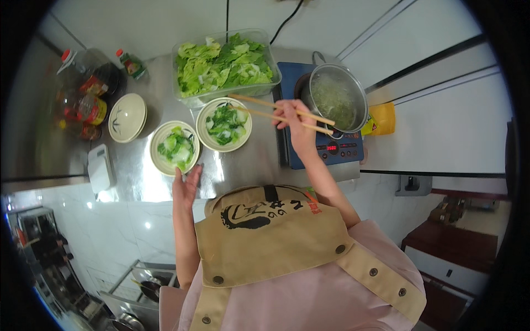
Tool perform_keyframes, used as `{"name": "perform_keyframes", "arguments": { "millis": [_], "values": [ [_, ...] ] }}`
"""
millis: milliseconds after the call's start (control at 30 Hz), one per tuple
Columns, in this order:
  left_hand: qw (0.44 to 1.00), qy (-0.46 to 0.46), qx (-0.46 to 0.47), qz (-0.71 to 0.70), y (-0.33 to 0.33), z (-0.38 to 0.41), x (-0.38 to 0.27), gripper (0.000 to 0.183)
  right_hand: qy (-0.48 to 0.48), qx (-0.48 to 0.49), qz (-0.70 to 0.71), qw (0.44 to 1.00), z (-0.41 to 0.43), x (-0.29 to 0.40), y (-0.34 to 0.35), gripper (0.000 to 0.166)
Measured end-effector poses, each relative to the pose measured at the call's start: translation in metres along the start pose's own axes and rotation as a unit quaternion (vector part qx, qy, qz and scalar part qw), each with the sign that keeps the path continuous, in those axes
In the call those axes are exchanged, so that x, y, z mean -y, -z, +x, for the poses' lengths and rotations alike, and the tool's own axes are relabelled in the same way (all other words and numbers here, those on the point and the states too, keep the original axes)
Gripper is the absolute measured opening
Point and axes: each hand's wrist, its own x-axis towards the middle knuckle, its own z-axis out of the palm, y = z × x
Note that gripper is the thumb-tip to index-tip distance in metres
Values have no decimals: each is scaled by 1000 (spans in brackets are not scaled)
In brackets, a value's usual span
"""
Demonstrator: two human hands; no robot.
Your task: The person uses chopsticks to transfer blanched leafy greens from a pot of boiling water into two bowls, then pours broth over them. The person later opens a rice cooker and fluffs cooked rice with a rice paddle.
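My right hand point(296, 124) grips a pair of wooden chopsticks point(257, 102), their tips over the near-right bowl's far edge. That cream bowl point(224, 149) holds cooked leafy greens point(225, 124). To its left, a similar bowl point(153, 151) contains more greens point(177, 147). My left hand point(189, 186) is at this bowl's near rim, thumb and fingers apart; whether it touches is hard to tell. A metal pot point(359, 92) of liquid with some green in it sits on a blue induction cooker point(298, 153), right of my right hand.
A clear plastic tub point(277, 76) of raw lettuce leaves point(223, 66) stands against the wall. Stacked bowls point(127, 118), a white kitchen scale point(100, 169), and several bottles point(89, 99) line the left. A yellow packet point(383, 118) lies beyond the pot. The steel counter point(256, 165) ends before me.
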Motion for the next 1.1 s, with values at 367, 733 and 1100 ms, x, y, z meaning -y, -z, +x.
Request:
{"name": "perform_keyframes", "arguments": {
  "millis": [367, 733, 1100],
  "values": [
    [980, 35, 52, 189, -27, -13, 32, 43, 11, -2, -166, 986, 128, -80, -21, 30],
    [980, -3, 2, 200, -25, -7, 31, 33, 12, -74, -112, 991, 153, -27, -5, 40],
    [975, 23, 19, 220, -25, 11, 44, 32, 150, -217, -8, 965, 71, 66, 73, 48]
  ]
}}
